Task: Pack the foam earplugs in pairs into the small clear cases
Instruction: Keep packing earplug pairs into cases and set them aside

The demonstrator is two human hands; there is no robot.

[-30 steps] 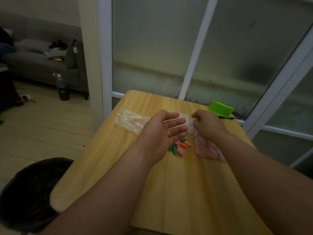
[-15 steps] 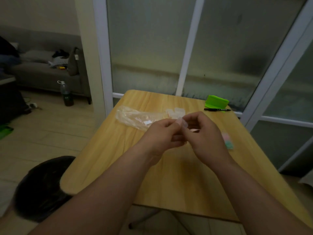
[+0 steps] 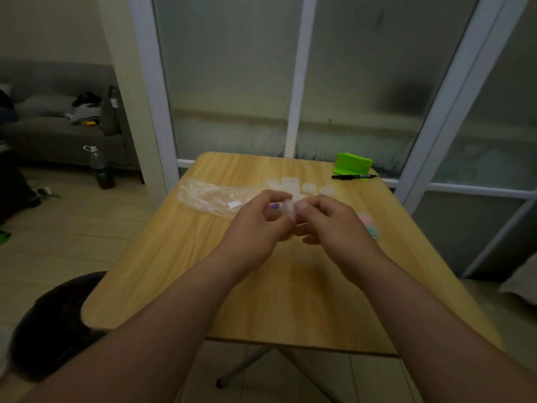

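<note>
While both forearms reach in from the bottom of the frame, the left hand (image 3: 255, 225) and the right hand (image 3: 328, 225) meet at centre above a wooden table (image 3: 290, 286), pinching one small clear case (image 3: 290, 209) between their fingertips. The case is blurred; it appears to stand roughly upright, long axis running top to bottom of the frame, though which end points up cannot be told. A purple earplug (image 3: 274, 205) peeks out just left of the case, behind the left hand's fingers; whether that hand grips it cannot be told.

Above the hands, a cluster of empty clear cases (image 3: 293, 186) lies on the tabletop. Left of centre, a crumpled clear plastic bag (image 3: 209, 197) stretches lengthwise across the frame, bearing a small white label too blurred to read. Right of the right hand, filled cases (image 3: 368, 225) showing pink and teal lie in a row on the table.

At upper right of the table sits a bright green object (image 3: 353, 163), with a black pen (image 3: 354, 176) just in front of it, lying left to right; its printing is illegible.
</note>
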